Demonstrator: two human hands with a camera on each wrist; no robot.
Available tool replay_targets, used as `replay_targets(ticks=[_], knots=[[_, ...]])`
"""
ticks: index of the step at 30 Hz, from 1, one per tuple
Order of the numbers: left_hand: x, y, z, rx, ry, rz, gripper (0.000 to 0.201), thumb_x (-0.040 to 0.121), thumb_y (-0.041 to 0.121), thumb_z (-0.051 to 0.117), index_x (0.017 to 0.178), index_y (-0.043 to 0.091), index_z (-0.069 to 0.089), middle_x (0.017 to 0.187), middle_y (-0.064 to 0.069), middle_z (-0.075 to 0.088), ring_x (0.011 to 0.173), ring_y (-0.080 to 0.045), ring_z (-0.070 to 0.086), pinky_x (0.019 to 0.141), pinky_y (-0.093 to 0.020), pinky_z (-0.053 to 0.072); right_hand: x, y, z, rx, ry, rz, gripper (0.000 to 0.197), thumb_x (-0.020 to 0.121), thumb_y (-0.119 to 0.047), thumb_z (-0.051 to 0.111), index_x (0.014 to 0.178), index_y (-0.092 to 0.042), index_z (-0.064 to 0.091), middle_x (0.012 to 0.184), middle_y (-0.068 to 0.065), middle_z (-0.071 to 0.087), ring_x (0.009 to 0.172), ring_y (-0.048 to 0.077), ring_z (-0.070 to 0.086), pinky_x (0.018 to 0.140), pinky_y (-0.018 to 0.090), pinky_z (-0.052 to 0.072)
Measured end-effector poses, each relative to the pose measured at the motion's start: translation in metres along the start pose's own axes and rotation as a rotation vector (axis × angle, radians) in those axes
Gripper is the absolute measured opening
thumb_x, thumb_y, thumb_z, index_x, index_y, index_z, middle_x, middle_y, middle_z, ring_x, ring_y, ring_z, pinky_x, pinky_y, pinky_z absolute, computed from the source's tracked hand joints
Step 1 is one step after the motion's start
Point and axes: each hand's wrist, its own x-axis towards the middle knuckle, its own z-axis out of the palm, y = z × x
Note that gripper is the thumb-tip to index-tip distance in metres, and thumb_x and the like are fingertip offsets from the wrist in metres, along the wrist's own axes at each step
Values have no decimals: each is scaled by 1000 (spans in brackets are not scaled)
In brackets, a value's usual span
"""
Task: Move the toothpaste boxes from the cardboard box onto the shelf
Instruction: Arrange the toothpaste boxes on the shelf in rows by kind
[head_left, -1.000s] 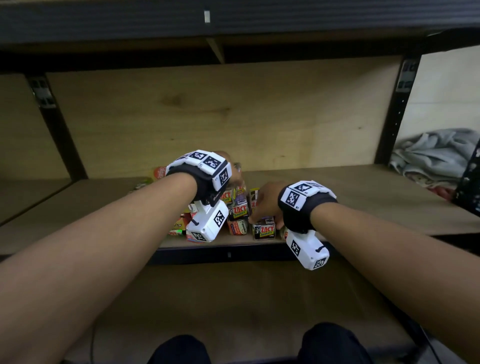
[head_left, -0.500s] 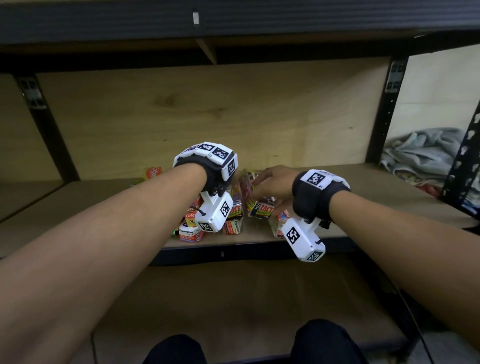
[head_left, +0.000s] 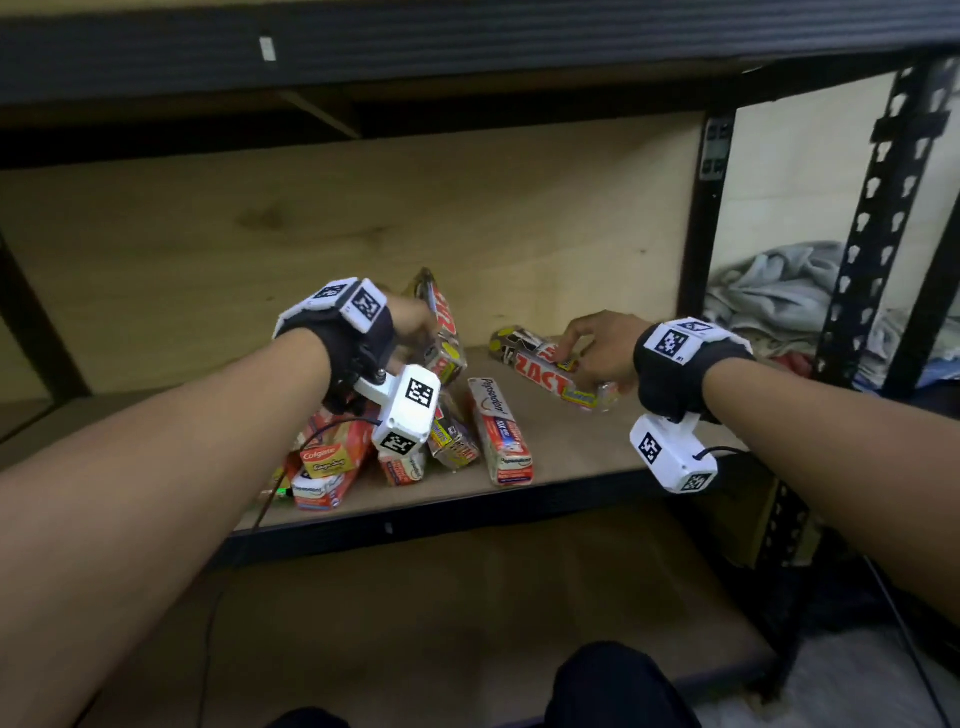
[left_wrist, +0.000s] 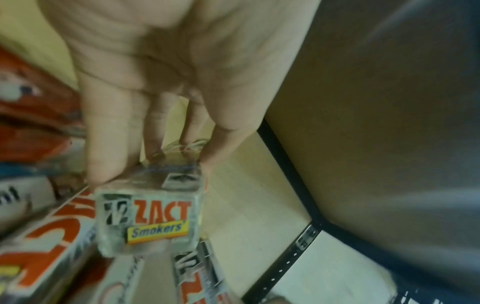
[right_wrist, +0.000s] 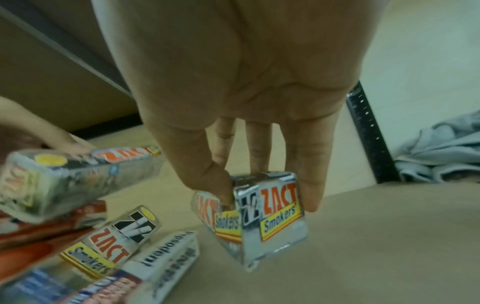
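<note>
Several toothpaste boxes lie in a loose pile on the wooden shelf (head_left: 597, 447). My left hand (head_left: 410, 325) grips a silver Zact box (head_left: 441, 332) (left_wrist: 149, 216) by its near end, tilted up over the pile. My right hand (head_left: 597, 348) grips another silver Zact box (head_left: 545, 374) (right_wrist: 270, 214), thumb on one side and fingers on the other, low over the shelf to the right of the pile. A white Pepsodent box (head_left: 498, 431) lies between the two hands. A red Colgate box (head_left: 332, 452) sits under my left wrist. No cardboard box shows in any view.
The plywood back wall (head_left: 363, 234) stands close behind the pile. A black upright post (head_left: 701, 234) bounds the bay on the right, with grey cloth (head_left: 769, 296) beyond it. Bare shelf board lies right of the Pepsodent box. A lower shelf (head_left: 415, 623) runs beneath.
My right hand has carried its Zact box out of the pile to the right. My left hand has tilted its Zact box upward. The pile has spread apart.
</note>
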Motion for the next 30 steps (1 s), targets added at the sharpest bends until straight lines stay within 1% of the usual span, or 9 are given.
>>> replay_targets(ticks=[2,5,8,11,17,23,26,28,30], knots=[[6,5,11,-198,-45,-15,24,96,8,54,73,6,52,70,-8,51,60,-23,51,62,-35,51,-3,17,-5,-97,-9,38,31,72,-13,68,95,-34,69,83,-11,64,60,8,55,45,17,39],[12,13,30,-407,-84,23,7,94,8,59,93,3,56,72,-9,57,60,-28,59,49,-37,58,-2,42,-8,-201,-40,95,28,70,-15,65,87,-37,68,90,-13,68,68,7,61,48,17,41],[15,19,47,-545,-125,58,14,92,4,61,102,-3,55,74,-14,60,62,-32,63,51,-42,59,8,65,-3,-204,-40,97,29,67,-10,62,75,-36,69,91,-11,70,74,12,67,60,26,56],[20,23,62,-597,-170,73,26,93,2,59,116,-7,53,97,-22,66,85,-45,68,63,-52,60,23,87,4,-201,-25,45,30,69,-7,62,69,-36,68,94,-11,68,79,10,64,70,27,56],[29,22,86,-726,-172,128,44,94,-10,51,134,7,49,108,-19,66,84,-38,68,57,-50,59,20,95,10,-264,-24,-37,34,84,-1,52,91,-25,76,108,-9,66,100,15,62,75,21,44],[38,21,93,-813,-179,169,64,93,-9,54,148,20,37,119,-19,65,94,-36,69,72,-53,58,31,102,15,-273,5,0,41,86,-1,47,80,-27,77,107,-10,68,87,13,60,77,24,48],[36,20,93,-829,-180,202,67,93,-6,55,149,23,35,123,-16,64,94,-34,69,73,-51,59,27,94,13,-277,-56,10,36,90,-5,48,84,-27,77,114,-8,66,98,18,62,80,25,46],[35,20,93,-850,-186,223,68,93,-6,55,150,25,34,123,-16,65,94,-33,70,73,-50,59,23,86,10,-221,-34,-6,34,92,-8,47,97,-27,75,119,-6,64,108,20,61,86,26,47],[32,20,93,-864,-187,249,68,93,-6,55,150,26,34,119,-15,67,92,-32,71,76,-50,59,19,78,6,7,31,-36,32,95,-12,42,106,-24,69,124,-3,64,112,22,61,93,34,51]])
